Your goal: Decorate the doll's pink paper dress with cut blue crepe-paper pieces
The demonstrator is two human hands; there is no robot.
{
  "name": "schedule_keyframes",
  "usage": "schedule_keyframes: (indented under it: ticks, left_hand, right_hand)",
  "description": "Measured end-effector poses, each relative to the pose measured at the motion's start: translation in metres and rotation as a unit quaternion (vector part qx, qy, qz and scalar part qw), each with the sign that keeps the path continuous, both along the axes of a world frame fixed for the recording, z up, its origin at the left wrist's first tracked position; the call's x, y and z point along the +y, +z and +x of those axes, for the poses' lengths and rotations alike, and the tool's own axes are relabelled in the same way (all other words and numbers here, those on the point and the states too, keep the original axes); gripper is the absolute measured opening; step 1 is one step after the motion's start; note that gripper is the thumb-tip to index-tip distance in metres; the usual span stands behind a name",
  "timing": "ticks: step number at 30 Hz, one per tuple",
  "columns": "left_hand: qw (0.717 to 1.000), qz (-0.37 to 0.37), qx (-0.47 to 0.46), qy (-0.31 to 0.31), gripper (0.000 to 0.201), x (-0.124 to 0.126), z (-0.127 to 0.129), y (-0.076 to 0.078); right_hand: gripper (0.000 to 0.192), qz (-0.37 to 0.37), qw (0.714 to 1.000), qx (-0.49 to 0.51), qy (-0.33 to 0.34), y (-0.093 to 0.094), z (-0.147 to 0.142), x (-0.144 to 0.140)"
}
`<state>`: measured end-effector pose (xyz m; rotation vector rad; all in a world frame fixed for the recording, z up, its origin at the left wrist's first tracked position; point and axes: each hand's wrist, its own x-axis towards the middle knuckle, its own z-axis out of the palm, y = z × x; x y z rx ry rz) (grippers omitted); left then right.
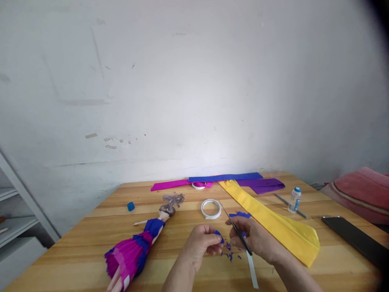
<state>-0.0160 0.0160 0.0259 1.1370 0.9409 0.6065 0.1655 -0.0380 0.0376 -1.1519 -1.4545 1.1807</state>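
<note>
Between the thumb and fingers of my left hand (203, 242) is a small piece of blue paper (219, 236). My right hand (255, 237), just beside it, grips a slim black-handled pointed tool (240, 236). Its thin tip points up and left; it may be scissors seen edge-on. Small blue paper scraps (229, 256) lie on the table below and between the hands. Behind my right hand is a larger jagged piece of blue paper (240, 214), partly hidden. A white strip (252, 269) lies under the right wrist area.
A doll (145, 243) in a pink and blue dress lies left. A tape roll (210, 209), yellow crepe paper (273, 221), a blue strip (225, 177) and purple paper (267, 185) lie beyond. At right are a bottle (294, 200), a grey stick (282, 198) and a black object (355, 239).
</note>
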Motion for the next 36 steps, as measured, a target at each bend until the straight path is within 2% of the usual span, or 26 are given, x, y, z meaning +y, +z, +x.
schedule_keyframes:
  ticks: [3, 8, 14, 17, 19, 21, 24, 26, 31, 36]
  left_hand:
    - [0.999, 0.043, 0.019, 0.000, 0.015, -0.005, 0.005, 0.001]
    - [0.994, 0.096, 0.054, 0.003, 0.020, -0.011, 0.014, -0.006]
    - [0.980, 0.174, 0.098, -0.009, 0.010, -0.009, 0.017, -0.022]
    - [0.973, 0.202, 0.108, -0.005, 0.006, -0.009, 0.017, -0.023]
    - [0.981, 0.184, 0.066, 0.003, 0.007, -0.010, 0.017, -0.018]
    - [0.992, 0.128, -0.008, 0.003, 0.014, -0.012, 0.017, -0.011]
    - [0.996, 0.037, -0.083, 0.017, 0.024, -0.017, 0.019, -0.003]
    - [0.993, 0.007, -0.111, 0.047, 0.027, -0.020, 0.023, -0.002]
    - [0.979, -0.043, -0.174, 0.098, 0.026, -0.026, 0.033, -0.010]
    - [0.969, -0.076, -0.209, 0.112, 0.023, -0.025, 0.034, -0.014]
  right_hand:
    - [0.039, 0.015, 0.999, 0.008, -0.045, -0.008, -0.007, 0.004]
    - [0.039, 0.047, 0.998, -0.021, -0.032, -0.014, -0.015, 0.004]
    - [0.034, 0.082, 0.991, -0.092, -0.046, -0.016, -0.016, 0.004]
    - [0.034, 0.071, 0.994, -0.073, -0.051, -0.016, -0.017, 0.005]
    - [0.033, 0.047, 0.996, -0.017, -0.068, -0.015, -0.019, 0.006]
    - [0.033, 0.021, 0.993, 0.059, -0.097, -0.014, -0.023, 0.007]
    - [0.035, -0.010, 0.975, 0.165, -0.148, -0.013, -0.029, 0.007]
    - [0.039, -0.018, 0.962, 0.207, -0.178, -0.013, -0.033, 0.007]
    - [0.047, -0.010, 0.945, 0.222, -0.242, -0.016, -0.041, 0.006]
    - [0.045, 0.018, 0.940, 0.229, -0.251, -0.021, -0.043, 0.009]
